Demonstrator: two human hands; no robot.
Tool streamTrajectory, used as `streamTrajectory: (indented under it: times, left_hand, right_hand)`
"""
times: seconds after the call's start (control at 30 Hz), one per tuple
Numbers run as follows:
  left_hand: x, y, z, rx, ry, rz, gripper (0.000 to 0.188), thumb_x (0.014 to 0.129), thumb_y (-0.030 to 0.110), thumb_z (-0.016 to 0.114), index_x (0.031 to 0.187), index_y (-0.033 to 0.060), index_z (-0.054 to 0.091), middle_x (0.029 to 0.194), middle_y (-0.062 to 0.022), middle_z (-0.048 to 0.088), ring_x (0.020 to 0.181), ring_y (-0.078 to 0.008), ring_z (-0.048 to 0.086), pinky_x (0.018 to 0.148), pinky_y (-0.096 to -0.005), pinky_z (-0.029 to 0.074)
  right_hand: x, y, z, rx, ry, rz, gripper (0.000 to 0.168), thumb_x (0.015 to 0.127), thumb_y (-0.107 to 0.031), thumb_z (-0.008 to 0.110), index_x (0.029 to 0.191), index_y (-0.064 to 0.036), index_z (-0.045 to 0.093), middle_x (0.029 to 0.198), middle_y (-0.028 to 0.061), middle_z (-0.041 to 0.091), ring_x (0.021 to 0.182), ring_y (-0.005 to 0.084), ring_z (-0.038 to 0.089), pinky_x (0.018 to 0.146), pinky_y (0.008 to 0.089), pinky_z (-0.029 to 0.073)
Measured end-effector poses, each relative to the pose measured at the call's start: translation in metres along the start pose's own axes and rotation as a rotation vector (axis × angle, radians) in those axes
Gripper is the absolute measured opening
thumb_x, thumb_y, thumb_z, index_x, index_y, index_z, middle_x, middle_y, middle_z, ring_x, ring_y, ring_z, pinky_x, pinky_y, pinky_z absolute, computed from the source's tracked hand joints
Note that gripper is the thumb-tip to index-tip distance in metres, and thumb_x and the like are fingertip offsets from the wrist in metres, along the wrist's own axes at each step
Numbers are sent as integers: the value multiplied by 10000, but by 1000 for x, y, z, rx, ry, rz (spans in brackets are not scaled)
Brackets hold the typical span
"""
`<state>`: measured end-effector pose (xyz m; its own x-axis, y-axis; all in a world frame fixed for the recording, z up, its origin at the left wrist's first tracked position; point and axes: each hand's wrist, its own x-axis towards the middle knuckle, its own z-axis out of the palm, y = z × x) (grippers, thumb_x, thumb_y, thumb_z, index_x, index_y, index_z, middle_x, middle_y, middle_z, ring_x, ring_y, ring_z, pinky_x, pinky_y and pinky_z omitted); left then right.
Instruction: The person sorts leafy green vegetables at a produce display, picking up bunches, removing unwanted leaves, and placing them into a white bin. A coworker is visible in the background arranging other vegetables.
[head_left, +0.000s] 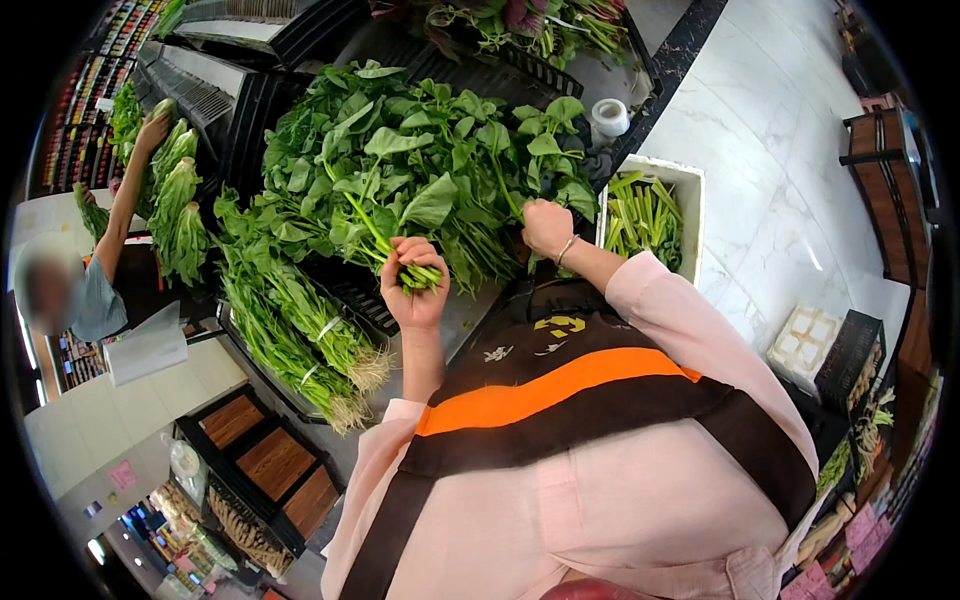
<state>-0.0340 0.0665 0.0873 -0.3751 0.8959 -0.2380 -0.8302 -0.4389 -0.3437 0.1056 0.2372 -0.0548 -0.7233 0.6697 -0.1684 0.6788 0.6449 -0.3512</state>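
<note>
My left hand is closed around a small bunch of green stems, cut ends towards me and leaves pointing away. To the right, my right hand grips a leafy green stem at the near edge of a large heap of loose leafy greens. Its fingertips are partly hidden. The broad-leaved heap spreads over the display in front of me. Left of my left hand lie bundles of greens with roots, bound with white ties.
A white foam box holding cut greens stands at right. A clear roll sits on the counter's dark edge. At left, a person's arm reaches to pale lettuces. Reddish greens lie at the back, beside a black crate.
</note>
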Motion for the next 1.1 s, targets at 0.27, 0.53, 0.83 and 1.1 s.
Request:
streamTrajectory:
  times: [0.27,0.53,0.83,1.1]
  left_hand:
    - [-9,6,-6,24,-2,-31,150,857,44,545,1003,76,558,875,-10,498,800,-135,531,793,-305,454]
    - [-5,2,-15,88,12,-52,155,872,52,547,1020,94,566,923,-4,535,838,-139,530,825,-320,452]
    - [-8,3,-18,123,45,-63,177,867,52,550,1029,120,571,941,8,556,861,-142,533,843,-333,438]
    - [-4,-6,-22,491,261,137,284,885,232,609,1138,110,565,1029,-12,602,891,-186,566,864,-377,448]
  right_hand:
    - [31,22,-128,1097,-356,120,217,789,-221,663,904,-39,639,856,24,645,770,113,584,692,265,455]
    - [26,3,-225,1511,-236,-7,261,891,-192,601,1081,-13,608,929,23,649,819,72,587,761,216,457]
    - [-8,-64,-218,880,148,-415,222,772,-162,708,962,-55,665,754,20,629,702,122,545,640,265,429]
    - [-38,-104,-151,103,242,-715,232,677,-179,724,900,-145,673,761,-33,567,802,191,484,699,330,396]
